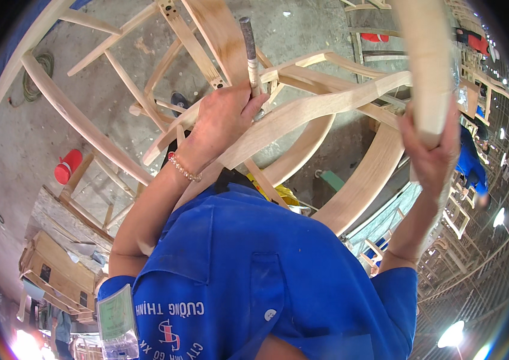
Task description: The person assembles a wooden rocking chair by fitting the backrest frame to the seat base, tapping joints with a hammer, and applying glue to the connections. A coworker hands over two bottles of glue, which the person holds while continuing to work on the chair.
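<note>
My left hand (221, 117) is closed around a slim, rod-like tool (252, 57) with a dark grey end and a paler shaft; its exact kind I cannot make out. The tool stands roughly upright beside a pale wooden chair frame (308, 117) with curved rails, close in front of my body. My right hand (431, 147) grips the lower end of a thick, bare wooden piece (428, 66), slightly blurred. That piece reaches past the upper edge; whether it joins the frame cannot be told. A wide curved rail (365, 180) lies below, left of my right forearm.
More bare wooden chair frames (80, 123) stand at the left on the concrete floor (302, 30). A red cylindrical object (68, 167), a coiled hose (38, 75) and a wooden cabinet-like box (56, 273) are also there. At the right, a person in blue (473, 162) is nearby.
</note>
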Demonstrator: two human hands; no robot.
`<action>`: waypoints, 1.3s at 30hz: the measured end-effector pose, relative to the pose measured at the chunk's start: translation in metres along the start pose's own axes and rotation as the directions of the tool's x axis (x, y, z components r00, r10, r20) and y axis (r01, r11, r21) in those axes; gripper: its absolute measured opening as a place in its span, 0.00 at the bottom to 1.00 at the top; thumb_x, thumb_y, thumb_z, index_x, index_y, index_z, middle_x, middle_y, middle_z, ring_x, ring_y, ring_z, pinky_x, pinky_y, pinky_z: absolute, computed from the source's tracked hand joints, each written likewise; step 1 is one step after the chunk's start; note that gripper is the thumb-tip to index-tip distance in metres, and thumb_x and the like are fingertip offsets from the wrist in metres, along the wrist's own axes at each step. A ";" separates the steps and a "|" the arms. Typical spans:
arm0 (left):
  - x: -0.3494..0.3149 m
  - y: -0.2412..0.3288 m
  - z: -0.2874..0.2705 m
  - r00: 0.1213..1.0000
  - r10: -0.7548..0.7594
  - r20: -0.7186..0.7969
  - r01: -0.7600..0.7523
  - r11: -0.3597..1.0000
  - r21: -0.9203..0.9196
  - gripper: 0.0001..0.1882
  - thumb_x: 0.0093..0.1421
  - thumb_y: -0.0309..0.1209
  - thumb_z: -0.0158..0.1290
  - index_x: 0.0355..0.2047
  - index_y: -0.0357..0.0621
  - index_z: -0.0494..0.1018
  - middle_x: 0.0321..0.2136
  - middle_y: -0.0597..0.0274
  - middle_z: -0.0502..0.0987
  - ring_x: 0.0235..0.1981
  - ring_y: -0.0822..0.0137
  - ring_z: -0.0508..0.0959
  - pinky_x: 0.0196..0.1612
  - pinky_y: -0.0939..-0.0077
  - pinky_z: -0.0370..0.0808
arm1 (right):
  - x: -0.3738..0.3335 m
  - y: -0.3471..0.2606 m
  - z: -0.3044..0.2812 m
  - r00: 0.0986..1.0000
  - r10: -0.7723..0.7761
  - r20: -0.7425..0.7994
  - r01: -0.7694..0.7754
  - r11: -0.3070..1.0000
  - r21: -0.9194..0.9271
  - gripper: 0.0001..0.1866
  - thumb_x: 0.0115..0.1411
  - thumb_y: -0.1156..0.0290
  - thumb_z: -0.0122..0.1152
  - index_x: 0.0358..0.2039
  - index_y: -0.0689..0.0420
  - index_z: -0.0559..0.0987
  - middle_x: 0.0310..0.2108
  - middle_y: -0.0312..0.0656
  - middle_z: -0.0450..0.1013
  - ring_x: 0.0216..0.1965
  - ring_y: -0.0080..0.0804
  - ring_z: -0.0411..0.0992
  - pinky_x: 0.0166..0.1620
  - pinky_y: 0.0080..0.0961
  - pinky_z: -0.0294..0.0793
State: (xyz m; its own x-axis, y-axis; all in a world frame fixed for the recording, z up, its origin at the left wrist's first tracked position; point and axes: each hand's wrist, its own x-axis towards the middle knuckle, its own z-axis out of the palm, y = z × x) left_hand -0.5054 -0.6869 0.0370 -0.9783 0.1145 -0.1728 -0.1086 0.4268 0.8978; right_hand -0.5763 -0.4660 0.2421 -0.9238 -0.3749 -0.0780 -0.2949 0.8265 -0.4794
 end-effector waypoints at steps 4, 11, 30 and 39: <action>0.003 0.007 -0.005 0.997 -0.022 0.070 0.017 0.998 0.068 0.17 0.64 0.41 0.49 0.30 0.37 0.71 0.20 0.46 0.75 0.25 0.47 0.77 0.30 0.55 0.73 | 0.021 -0.011 -0.002 0.938 0.081 0.337 0.001 0.972 -0.236 0.31 0.56 0.80 0.59 0.61 0.57 0.64 0.50 0.42 0.72 0.41 0.26 0.74 0.44 0.24 0.75; 0.003 0.000 0.002 1.000 0.014 0.023 -0.017 0.994 0.109 0.19 0.65 0.41 0.48 0.28 0.35 0.69 0.17 0.44 0.73 0.23 0.46 0.77 0.28 0.55 0.73 | 0.047 -0.021 0.004 0.892 -0.081 0.445 0.181 0.966 -0.185 0.41 0.50 0.83 0.53 0.66 0.47 0.60 0.60 0.45 0.66 0.54 0.37 0.71 0.56 0.29 0.69; -0.016 -0.017 0.005 0.991 0.098 -0.096 -0.095 0.995 0.044 0.14 0.62 0.33 0.54 0.25 0.35 0.70 0.17 0.51 0.74 0.19 0.56 0.77 0.23 0.67 0.72 | 0.034 -0.010 0.002 0.976 -0.162 0.143 0.177 0.979 -0.099 0.39 0.54 0.81 0.59 0.66 0.57 0.57 0.59 0.45 0.64 0.56 0.34 0.66 0.56 0.29 0.68; -0.009 -0.007 0.001 0.998 0.055 -0.008 -0.054 0.994 0.099 0.18 0.63 0.38 0.53 0.25 0.35 0.65 0.17 0.46 0.73 0.20 0.48 0.76 0.22 0.62 0.70 | 0.034 -0.001 0.006 0.964 -0.092 0.251 0.121 0.987 -0.102 0.38 0.54 0.80 0.58 0.66 0.52 0.57 0.52 0.44 0.73 0.46 0.34 0.75 0.49 0.27 0.74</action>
State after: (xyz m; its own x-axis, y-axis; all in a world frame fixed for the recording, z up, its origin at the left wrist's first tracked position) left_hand -0.4953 -0.6905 0.0318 -0.9842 0.1305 -0.1197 -0.0376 0.5064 0.8615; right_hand -0.6056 -0.4819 0.2349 -0.8018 -0.5427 -0.2502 -0.4279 0.8136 -0.3936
